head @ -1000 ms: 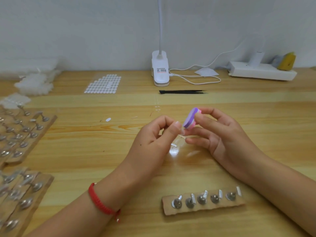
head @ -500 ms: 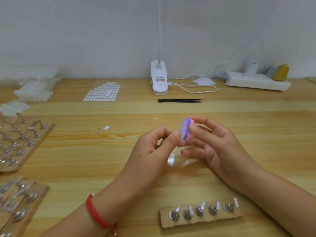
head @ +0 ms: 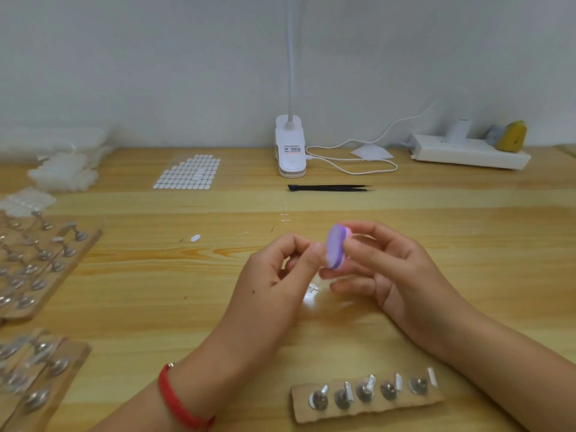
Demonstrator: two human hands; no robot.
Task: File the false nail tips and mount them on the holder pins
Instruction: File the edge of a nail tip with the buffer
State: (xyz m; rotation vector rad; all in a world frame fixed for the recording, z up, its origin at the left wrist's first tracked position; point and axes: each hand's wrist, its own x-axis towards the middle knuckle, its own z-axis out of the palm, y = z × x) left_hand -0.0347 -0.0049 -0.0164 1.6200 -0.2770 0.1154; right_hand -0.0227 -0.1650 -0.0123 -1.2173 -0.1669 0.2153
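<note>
At a wooden worktable point(head: 156, 294), a person's right hand point(head: 402, 275) grips a purple-and-pink nail file block point(head: 336, 247) between curled fingers and thumb. The left hand point(head: 274, 282) meets it with thumb and forefinger pinched together against the purple face. Nothing can be made out inside that pinch through the blur. A red cord bracelet point(head: 180, 400) circles the left wrist.

At 6 o'clock lies one cardboard strip point(head: 374, 412) carrying five metal holder pins point(head: 364, 393), each topped with a clear false nail tip point(head: 431, 376).

At 9 o'clock a larger cardboard board point(head: 73, 266) holds rows of pins, and more pin-studded boards point(head: 73, 353) sit at 7 o'clock. These pins are too many and too blurred to count.

At 12 o'clock stands one white clip lamp point(head: 290, 151), whose label point(head: 293, 149) bears dark and red print too small to read. Its white cable point(head: 358, 171) loops towards 1 o'clock. One pair of black tweezers point(head: 330, 188) lies just in front of the lamp.

A sheet of white oval adhesive tabs point(head: 188, 173) rests at 11 o'clock, with one loose tab point(head: 195, 237) nearer the hands. A heap of clear plastic pieces point(head: 65, 174) sits at 10 o'clock. At 2 o'clock is one white power strip point(head: 467, 156) with a yellow object point(head: 512, 141) on it.
</note>
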